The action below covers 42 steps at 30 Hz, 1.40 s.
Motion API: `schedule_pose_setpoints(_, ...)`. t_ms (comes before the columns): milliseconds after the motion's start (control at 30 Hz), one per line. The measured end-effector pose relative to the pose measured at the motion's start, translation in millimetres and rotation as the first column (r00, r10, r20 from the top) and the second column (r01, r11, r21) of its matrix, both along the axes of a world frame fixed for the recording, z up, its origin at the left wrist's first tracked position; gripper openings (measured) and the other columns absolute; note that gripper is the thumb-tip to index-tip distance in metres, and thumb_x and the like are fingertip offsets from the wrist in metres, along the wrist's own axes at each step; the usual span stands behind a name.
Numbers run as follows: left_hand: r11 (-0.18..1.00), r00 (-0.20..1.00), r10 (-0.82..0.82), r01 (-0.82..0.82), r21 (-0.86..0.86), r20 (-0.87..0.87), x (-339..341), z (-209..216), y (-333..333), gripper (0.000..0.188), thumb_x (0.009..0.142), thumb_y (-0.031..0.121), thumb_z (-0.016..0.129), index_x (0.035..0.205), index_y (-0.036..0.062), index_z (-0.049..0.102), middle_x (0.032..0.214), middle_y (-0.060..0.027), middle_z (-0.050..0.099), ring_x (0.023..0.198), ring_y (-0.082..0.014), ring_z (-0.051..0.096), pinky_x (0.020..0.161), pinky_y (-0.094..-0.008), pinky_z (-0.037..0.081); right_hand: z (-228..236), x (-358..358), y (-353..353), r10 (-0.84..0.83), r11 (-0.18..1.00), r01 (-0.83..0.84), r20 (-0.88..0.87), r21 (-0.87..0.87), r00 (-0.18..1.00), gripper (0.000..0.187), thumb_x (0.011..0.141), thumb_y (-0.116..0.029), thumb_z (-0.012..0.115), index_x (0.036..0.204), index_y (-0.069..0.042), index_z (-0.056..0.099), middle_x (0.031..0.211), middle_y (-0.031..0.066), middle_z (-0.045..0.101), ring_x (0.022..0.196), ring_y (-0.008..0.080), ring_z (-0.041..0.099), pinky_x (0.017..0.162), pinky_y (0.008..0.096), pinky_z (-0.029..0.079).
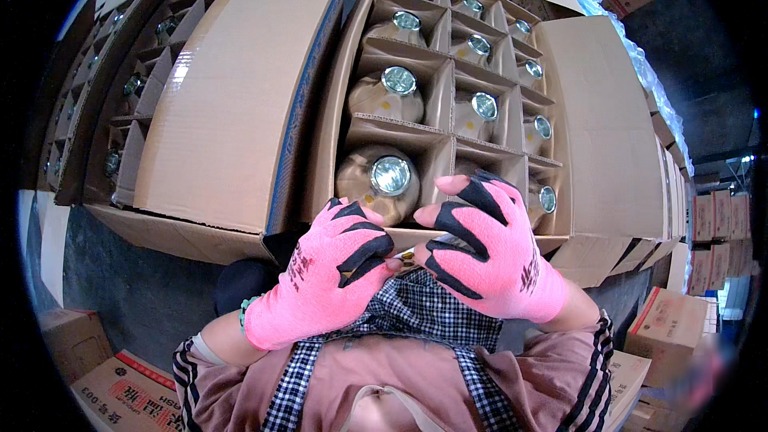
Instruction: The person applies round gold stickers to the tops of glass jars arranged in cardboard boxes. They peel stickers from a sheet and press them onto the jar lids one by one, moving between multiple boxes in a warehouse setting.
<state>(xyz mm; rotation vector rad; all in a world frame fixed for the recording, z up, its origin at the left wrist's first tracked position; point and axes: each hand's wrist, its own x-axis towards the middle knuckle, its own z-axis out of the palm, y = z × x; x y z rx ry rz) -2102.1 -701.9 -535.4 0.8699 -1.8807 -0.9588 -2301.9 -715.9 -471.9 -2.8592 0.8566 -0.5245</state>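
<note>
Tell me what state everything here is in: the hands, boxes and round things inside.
Left hand: gloved, fingers curled.
Right hand: gloved, fingers bent, some fingertips bare.
Small piece between the hands: mostly hidden, state unclear.
Middle carton: open.
Dividers: standing inside it.
Round vessels: upright in separate cells, shiny tops up.
Left carton: open, partly hidden by a flap.
Lower-right carton: looks closed.

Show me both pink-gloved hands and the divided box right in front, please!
Left hand (pixel 326 276): head view, back of the pink glove.
Right hand (pixel 498 254): head view, back of the pink glove.
Divided box (pixel 437 98): head view, on a cardboard divider.
</note>
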Motion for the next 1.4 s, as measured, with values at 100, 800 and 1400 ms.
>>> schedule_pose_setpoints(100,0.999,1.0,0.012,-0.011,0.04,-0.028,-2.4,0.2,-1.5,0.016,0.066,0.004,0.065,0.079,0.0009,0.056,0.08,-0.0138,0.055,0.082,-0.0322,0.053,0.073,-0.039,0.043,-2.2,-3.0,0.7,0.016,0.999,-0.015,0.017,-0.045,1.0,0.019,0.059,-0.015,0.064,0.077,-0.012,0.06,0.097,0.0075,0.055,0.102,0.0317,0.05,0.082,0.0456,0.04)
schedule_pose_setpoints(800,0.965,0.992,-0.124,0.127,0.228,-0.028,-13.9,-51.1,-35.4,0.012,0.063,0.005,0.066,0.067,-0.0004,0.056,0.076,-0.012,0.058,0.084,-0.0285,0.057,0.089,-0.0412,0.04,-72.6,-249.7,-320.0,-0.797,0.572,0.812,0.153,-0.117,0.584,0.021,0.068,-0.029,0.069,0.078,-0.01,0.067,0.106,0.0107,0.058,0.101,0.0306,0.05,0.084,0.0391,0.042)
schedule_pose_setpoints(1400,0.943,0.999,-0.005,-0.01,0.332,0.044,-16.3,-52.6,-40.4,0.014,0.057,0.003,0.071,0.066,0.003,0.06,0.072,-0.0094,0.059,0.08,-0.0267,0.06,0.085,-0.0414,0.045,-122.4,-256.8,-431.3,-0.72,0.655,0.694,-0.525,-0.299,0.453,0.033,0.07,-0.016,0.065,0.103,-0.015,0.062,0.139,0.0081,0.032,0.127,0.0379,0.026,0.101,0.0495,0.026)
